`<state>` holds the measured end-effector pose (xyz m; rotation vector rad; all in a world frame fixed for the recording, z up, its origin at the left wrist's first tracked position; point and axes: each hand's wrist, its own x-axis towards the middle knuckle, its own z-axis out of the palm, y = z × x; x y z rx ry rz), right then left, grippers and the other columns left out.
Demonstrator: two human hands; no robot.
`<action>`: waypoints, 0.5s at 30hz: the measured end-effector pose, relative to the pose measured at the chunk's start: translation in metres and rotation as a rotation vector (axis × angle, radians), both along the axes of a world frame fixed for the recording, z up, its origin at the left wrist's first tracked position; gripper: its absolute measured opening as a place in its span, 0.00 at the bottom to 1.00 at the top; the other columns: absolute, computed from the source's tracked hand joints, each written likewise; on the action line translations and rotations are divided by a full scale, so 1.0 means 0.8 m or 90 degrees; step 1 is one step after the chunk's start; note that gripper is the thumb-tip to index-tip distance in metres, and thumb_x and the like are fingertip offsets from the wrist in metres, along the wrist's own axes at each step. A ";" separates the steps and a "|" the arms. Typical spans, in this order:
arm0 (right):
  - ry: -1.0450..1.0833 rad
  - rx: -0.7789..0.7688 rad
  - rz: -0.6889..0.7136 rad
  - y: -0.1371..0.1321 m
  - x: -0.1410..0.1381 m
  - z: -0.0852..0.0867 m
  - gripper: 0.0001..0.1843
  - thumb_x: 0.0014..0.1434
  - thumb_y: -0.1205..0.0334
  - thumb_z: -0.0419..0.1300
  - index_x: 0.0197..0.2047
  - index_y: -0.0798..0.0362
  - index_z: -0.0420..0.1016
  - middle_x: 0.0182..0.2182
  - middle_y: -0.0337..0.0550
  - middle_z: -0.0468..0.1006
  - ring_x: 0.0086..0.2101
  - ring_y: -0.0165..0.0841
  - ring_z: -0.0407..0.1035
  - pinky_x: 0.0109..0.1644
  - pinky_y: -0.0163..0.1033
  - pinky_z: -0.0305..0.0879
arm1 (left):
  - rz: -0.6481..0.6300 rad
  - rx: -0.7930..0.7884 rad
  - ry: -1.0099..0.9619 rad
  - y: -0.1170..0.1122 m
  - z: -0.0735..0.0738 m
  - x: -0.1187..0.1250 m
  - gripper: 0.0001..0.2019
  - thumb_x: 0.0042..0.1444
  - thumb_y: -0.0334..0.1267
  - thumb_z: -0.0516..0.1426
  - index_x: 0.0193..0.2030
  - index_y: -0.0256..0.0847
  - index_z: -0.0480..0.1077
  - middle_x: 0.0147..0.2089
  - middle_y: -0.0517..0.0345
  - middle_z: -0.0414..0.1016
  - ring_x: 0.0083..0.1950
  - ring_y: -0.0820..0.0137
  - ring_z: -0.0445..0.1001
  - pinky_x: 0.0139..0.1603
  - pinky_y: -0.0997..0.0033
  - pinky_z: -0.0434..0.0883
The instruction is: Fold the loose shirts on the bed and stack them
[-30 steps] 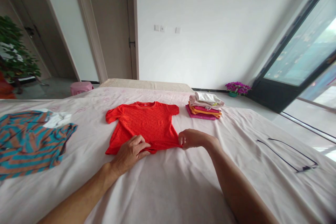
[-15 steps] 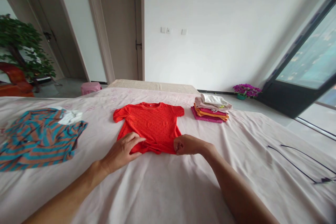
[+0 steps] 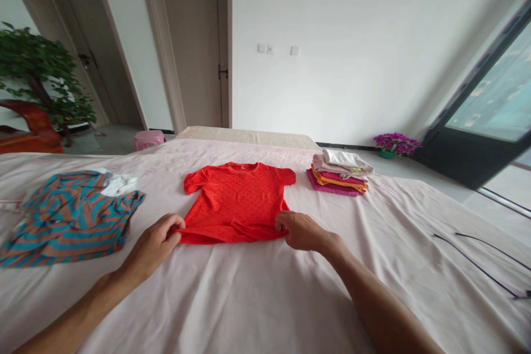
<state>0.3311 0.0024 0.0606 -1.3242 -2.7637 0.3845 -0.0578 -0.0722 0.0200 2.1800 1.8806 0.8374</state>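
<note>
A red short-sleeved shirt [image 3: 237, 199] lies flat on the pale pink bed sheet [image 3: 257, 287], neck away from me. My left hand [image 3: 153, 243] pinches the shirt's bottom left corner, fingers closed on the hem. At the bottom right corner my right hand [image 3: 299, 230] grips the hem in the same way. The hem is stretched between the two hands with a small fold near its middle.
A crumpled teal and brown striped garment [image 3: 68, 218] with a white piece lies at the left. A stack of folded clothes [image 3: 338, 171] sits beyond the shirt at the right. Black hangers [image 3: 481, 263] lie at the right. A door, a plant and purple flowers [image 3: 396, 144] stand beyond the bed.
My left hand has slid left along the hem from the shirt's middle to its left corner. The right hand stays at the right corner. The bunched hem is now spread flatter.
</note>
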 end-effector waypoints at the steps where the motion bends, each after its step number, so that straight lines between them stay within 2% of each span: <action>1: 0.005 -0.012 -0.001 0.001 0.001 0.001 0.21 0.43 0.77 0.53 0.40 0.50 0.73 0.39 0.39 0.78 0.38 0.32 0.71 0.36 0.33 0.56 | 0.006 -0.032 0.014 -0.003 0.002 -0.004 0.07 0.55 0.32 0.48 0.36 0.45 0.66 0.36 0.63 0.73 0.39 0.70 0.73 0.41 0.72 0.66; 4: 0.017 -0.062 0.006 0.005 0.007 0.007 0.21 0.44 0.76 0.55 0.40 0.50 0.74 0.39 0.38 0.79 0.37 0.31 0.71 0.36 0.32 0.57 | -0.002 -0.145 0.095 -0.015 0.012 -0.014 0.08 0.55 0.32 0.48 0.35 0.45 0.67 0.36 0.64 0.74 0.37 0.70 0.74 0.39 0.71 0.64; 6: 0.020 -0.099 0.020 0.007 0.010 0.014 0.17 0.46 0.74 0.57 0.40 0.50 0.76 0.38 0.38 0.80 0.36 0.31 0.71 0.36 0.32 0.58 | -0.011 -0.167 0.141 -0.018 0.021 -0.015 0.06 0.55 0.36 0.51 0.36 0.46 0.69 0.36 0.63 0.75 0.37 0.69 0.74 0.39 0.70 0.65; 9: 0.070 -0.110 0.005 0.008 0.006 0.025 0.08 0.55 0.68 0.58 0.37 0.51 0.77 0.34 0.37 0.79 0.32 0.29 0.70 0.36 0.32 0.59 | -0.019 -0.110 0.160 -0.010 0.040 -0.005 0.09 0.57 0.46 0.55 0.37 0.46 0.72 0.39 0.59 0.76 0.42 0.65 0.75 0.46 0.66 0.66; 11: 0.145 -0.085 -0.006 0.007 -0.003 0.029 0.08 0.59 0.65 0.56 0.38 0.52 0.77 0.34 0.38 0.79 0.33 0.29 0.70 0.37 0.33 0.62 | -0.035 -0.071 0.132 0.005 0.047 0.011 0.12 0.60 0.49 0.53 0.37 0.46 0.73 0.41 0.58 0.77 0.45 0.64 0.75 0.49 0.65 0.67; 13: 0.223 -0.043 0.026 0.003 -0.015 0.028 0.09 0.62 0.64 0.56 0.42 0.52 0.77 0.39 0.42 0.80 0.38 0.32 0.71 0.44 0.35 0.65 | -0.067 -0.055 0.089 0.025 0.046 0.030 0.14 0.63 0.48 0.50 0.40 0.46 0.74 0.45 0.56 0.78 0.47 0.65 0.76 0.51 0.65 0.69; 15: 0.256 -0.008 0.088 -0.002 -0.026 0.021 0.14 0.64 0.61 0.56 0.50 0.51 0.76 0.47 0.45 0.78 0.47 0.35 0.71 0.53 0.38 0.64 | -0.098 -0.042 0.062 0.046 0.036 0.048 0.16 0.64 0.47 0.49 0.47 0.45 0.74 0.52 0.53 0.77 0.53 0.65 0.75 0.56 0.64 0.69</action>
